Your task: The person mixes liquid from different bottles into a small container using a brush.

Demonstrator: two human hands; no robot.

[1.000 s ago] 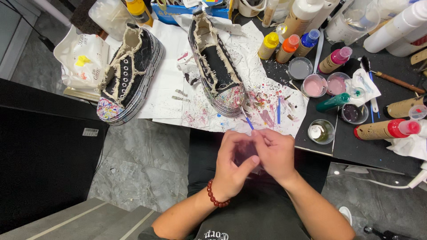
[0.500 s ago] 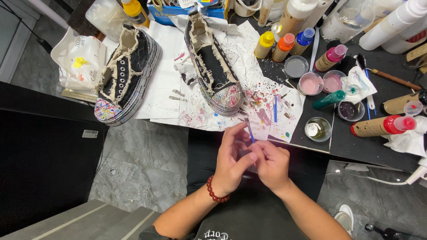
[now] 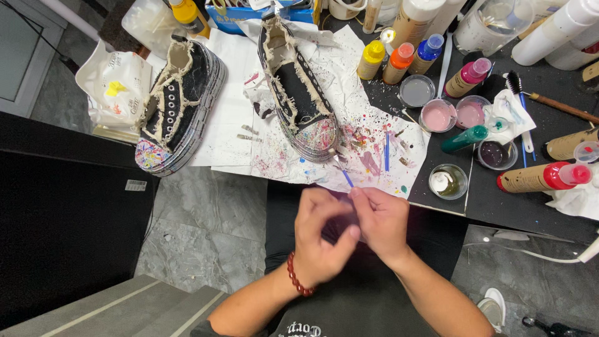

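We are taking the white, paint-spattered paper sheet (image 3: 231,118) on the dark worktable as our landmark. Two black canvas platform shoes with frayed cream edging are resting on it: one (image 3: 175,106) at its left edge, the other (image 3: 299,93) at its centre, toes pointing toward the person; we are judging that the sheet is there to catch paint. Squeeze bottles with yellow, orange and blue caps (image 3: 399,59) and small round pots of pink paint (image 3: 452,113) are standing just right of the sheet, within reach.

Below the sheet's near edge, both hands are meeting over the lap. The right hand (image 3: 380,221) is pinching the thin blue-handled brush (image 3: 342,171), its tip angling up toward the centre shoe's toe. The left hand (image 3: 321,234), with a red bead bracelet (image 3: 296,278) at the wrist, is curling its fingers in against the right; whether it is gripping the brush handle too, we cannot tell.
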